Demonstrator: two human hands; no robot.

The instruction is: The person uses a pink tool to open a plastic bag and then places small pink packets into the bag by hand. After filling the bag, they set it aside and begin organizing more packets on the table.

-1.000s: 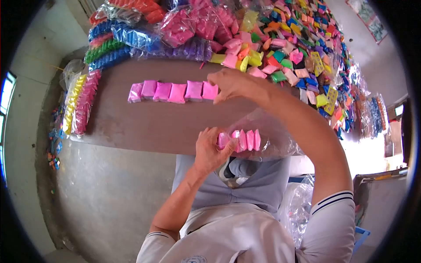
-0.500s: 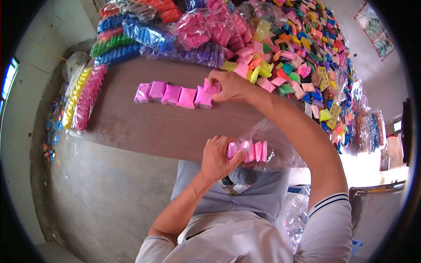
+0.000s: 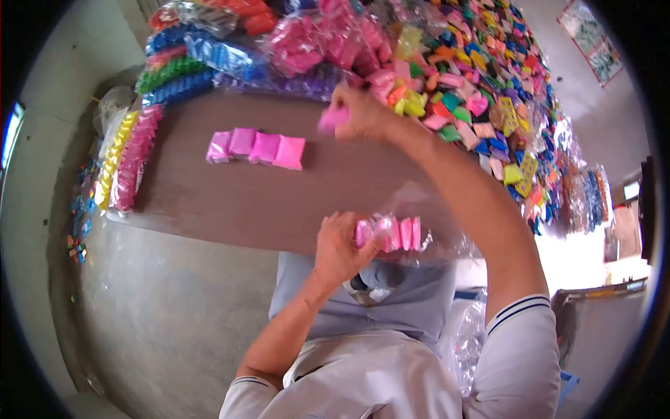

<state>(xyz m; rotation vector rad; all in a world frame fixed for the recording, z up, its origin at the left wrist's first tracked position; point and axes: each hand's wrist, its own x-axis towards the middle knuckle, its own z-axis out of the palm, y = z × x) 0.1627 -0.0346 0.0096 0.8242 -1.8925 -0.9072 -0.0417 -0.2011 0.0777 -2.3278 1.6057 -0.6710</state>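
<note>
The right hand (image 3: 366, 115) is raised over the far side of the table (image 3: 230, 202), just in front of the heap of loose packets (image 3: 481, 84). Its fingers are pinched around a pink packet (image 3: 333, 117), which sticks out to the left of the knuckles and is clear of the tabletop. This part is blurred, so it is hard to tell whether there is one packet or two.

The left hand (image 3: 338, 248) is at the near edge of the table. Its fingers are curled shut on the mouth of a clear bag (image 3: 440, 216), and the thumb presses against a short stack of pink packets (image 3: 398, 234) standing side by side inside the bag. The bag hangs partly over the table edge, above the person's lap.

A row of four pink packets (image 3: 257, 148) lies flat on the brown tabletop, each touching the next. It is left of the right hand and well apart from it.

Filled bags of blue, green, purple and pink packets (image 3: 209, 63) are piled along the far edge. Long strips of yellow and pink packets (image 3: 129, 164) lie at the left end of the table. The grey floor (image 3: 160, 307) shows below, with a few small coloured bits near the wall
</note>
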